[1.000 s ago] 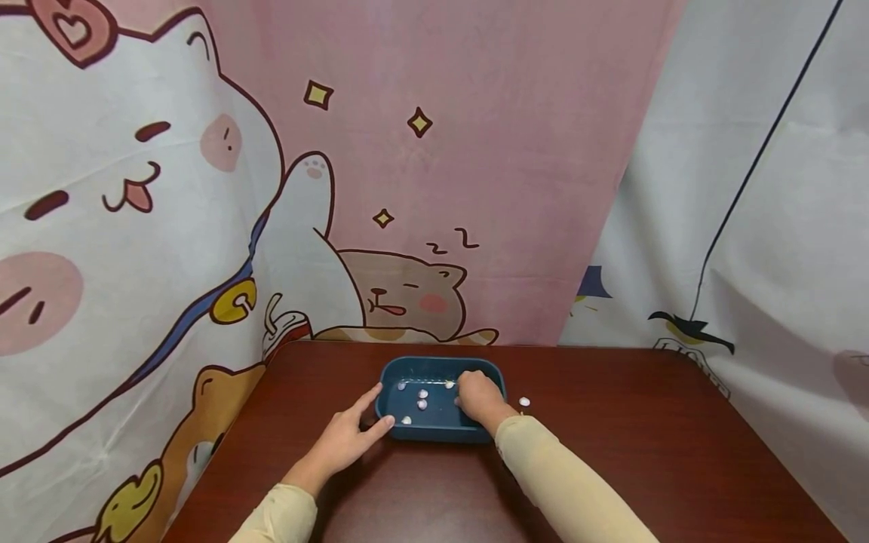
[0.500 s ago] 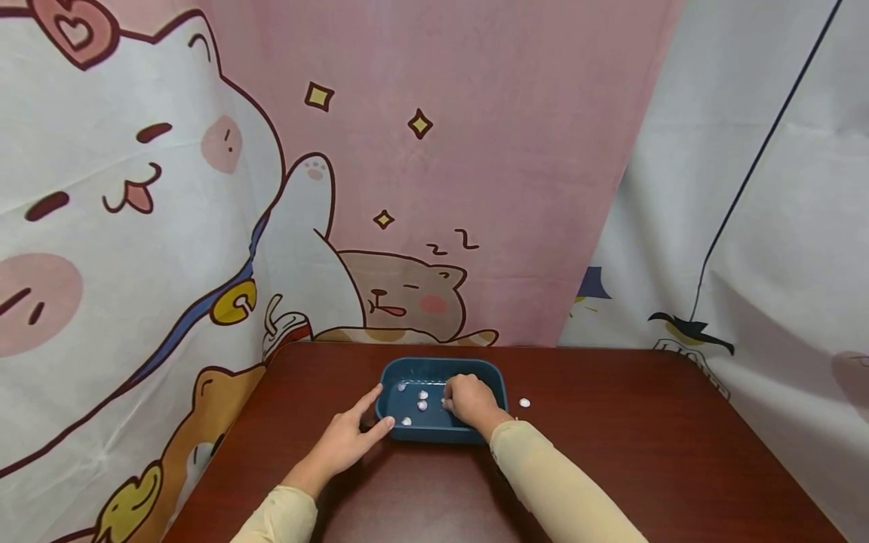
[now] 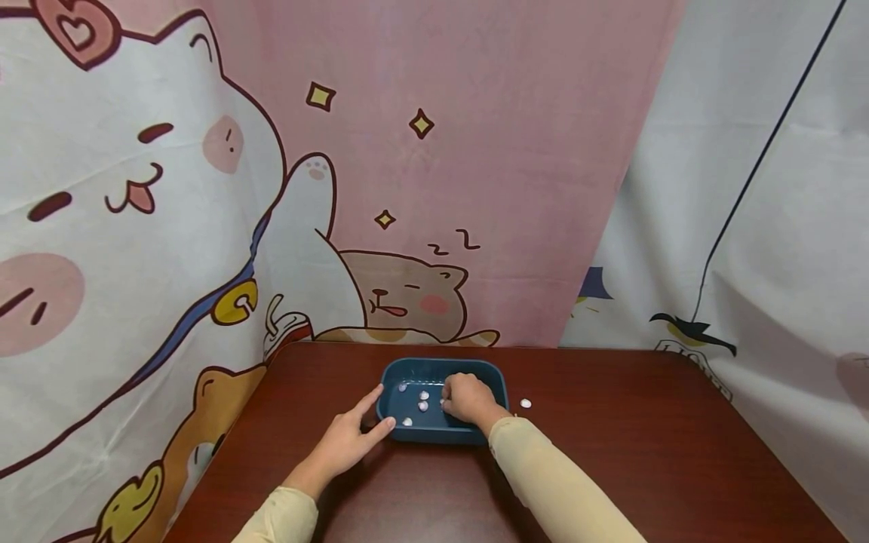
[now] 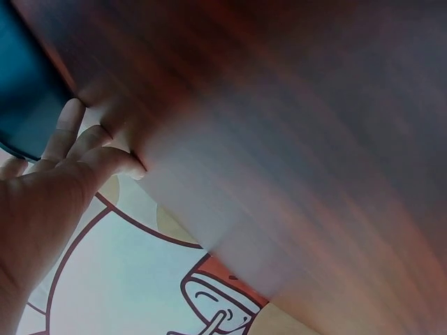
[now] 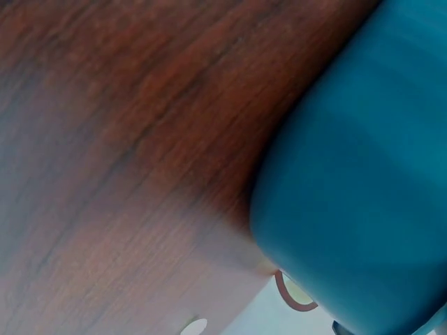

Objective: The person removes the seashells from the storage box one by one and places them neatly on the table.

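A dark blue rectangular tray [image 3: 434, 435] sits on the table, with several small whitish round pieces [image 3: 423, 406] scattered on its floor. My right hand [image 3: 468, 400] reaches down into its right half, fingers curled and a small whitish piece [image 3: 443, 404] at the fingertips. The back of the hand hides most of the grip. Against the tray's left end rests my left hand [image 3: 346, 441], thumb at the front corner and index finger at the side. In the left wrist view the left hand [image 4: 63, 167] has extended fingers beside the blue wall. The right wrist view shows the tray's outside [image 5: 356, 174] but no fingers.
One loose whitish piece [image 3: 526, 403] lies on the brown wooden table [image 3: 611, 445], just right of the tray. Behind the table's far edge hangs a pink and white cartoon cloth [image 3: 529, 188].
My right hand has shifted left inside the tray, covering a piece that showed beside it; a whitish piece now shows at its fingertips. The left hand and tray have stayed put.
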A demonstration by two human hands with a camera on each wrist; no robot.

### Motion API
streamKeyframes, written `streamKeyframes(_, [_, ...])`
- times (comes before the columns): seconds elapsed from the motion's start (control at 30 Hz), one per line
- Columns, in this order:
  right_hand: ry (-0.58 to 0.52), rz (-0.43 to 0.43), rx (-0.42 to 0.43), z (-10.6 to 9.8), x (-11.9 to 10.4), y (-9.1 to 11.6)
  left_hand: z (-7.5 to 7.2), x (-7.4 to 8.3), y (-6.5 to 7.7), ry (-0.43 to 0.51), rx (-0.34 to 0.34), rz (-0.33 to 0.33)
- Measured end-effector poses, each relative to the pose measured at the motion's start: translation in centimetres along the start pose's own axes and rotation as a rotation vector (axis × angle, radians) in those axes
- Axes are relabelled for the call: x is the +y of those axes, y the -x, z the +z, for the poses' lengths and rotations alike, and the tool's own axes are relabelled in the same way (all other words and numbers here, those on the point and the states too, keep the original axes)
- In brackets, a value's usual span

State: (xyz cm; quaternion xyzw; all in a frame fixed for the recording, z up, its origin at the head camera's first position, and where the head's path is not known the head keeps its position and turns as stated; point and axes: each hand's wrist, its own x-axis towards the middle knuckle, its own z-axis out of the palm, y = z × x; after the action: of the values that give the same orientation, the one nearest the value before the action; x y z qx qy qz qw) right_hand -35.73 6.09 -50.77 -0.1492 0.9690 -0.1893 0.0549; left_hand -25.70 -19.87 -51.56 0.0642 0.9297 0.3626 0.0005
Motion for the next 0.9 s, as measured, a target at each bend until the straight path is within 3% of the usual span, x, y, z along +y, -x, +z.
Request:
streamKeyframes(0.6, [-0.002, 0.014, -0.008, -0.1, -0.1, -0.1, 0.1, -0.2, -0.3, -0.011, 0.010, 0.014])
streamKeyframes(0.9, [0.018, -0.067, 0.068, -1.4, -0.3, 0.6, 0.3, -0.6, -0.3, -0.003, 0.014, 0.002])
